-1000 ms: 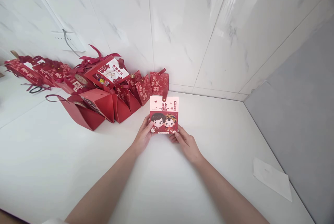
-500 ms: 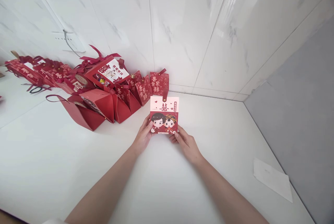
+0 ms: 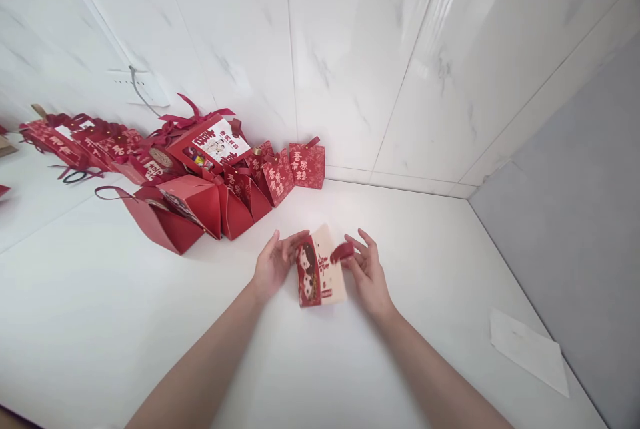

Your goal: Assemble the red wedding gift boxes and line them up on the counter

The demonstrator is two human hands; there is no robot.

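A small red and cream candy gift box (image 3: 323, 276), printed with two cartoon figures, lies turned on its side between my hands, slightly blurred. Its dark red ribbon loop (image 3: 343, 253) points to the right. My right hand (image 3: 369, 276) pinches this loop between thumb and a finger, with the other fingers spread. At the box's far left corner is my left hand (image 3: 274, 266), its fingertips against or just behind the edge. Its thumb stands apart, and the hand is not closed round the box.
Several red gift boxes (image 3: 200, 209) with ribbons are grouped at the back left, along the tiled wall (image 3: 350, 69). One patterned red box (image 3: 307, 166) stands at their right end. A white paper piece (image 3: 529, 352) lies near the right edge of the white table (image 3: 415, 222).
The gift box has turned from upright to sideways and come nearer. My right hand has moved from its lower corner to the ribbon loop; my left hand's grip has loosened.
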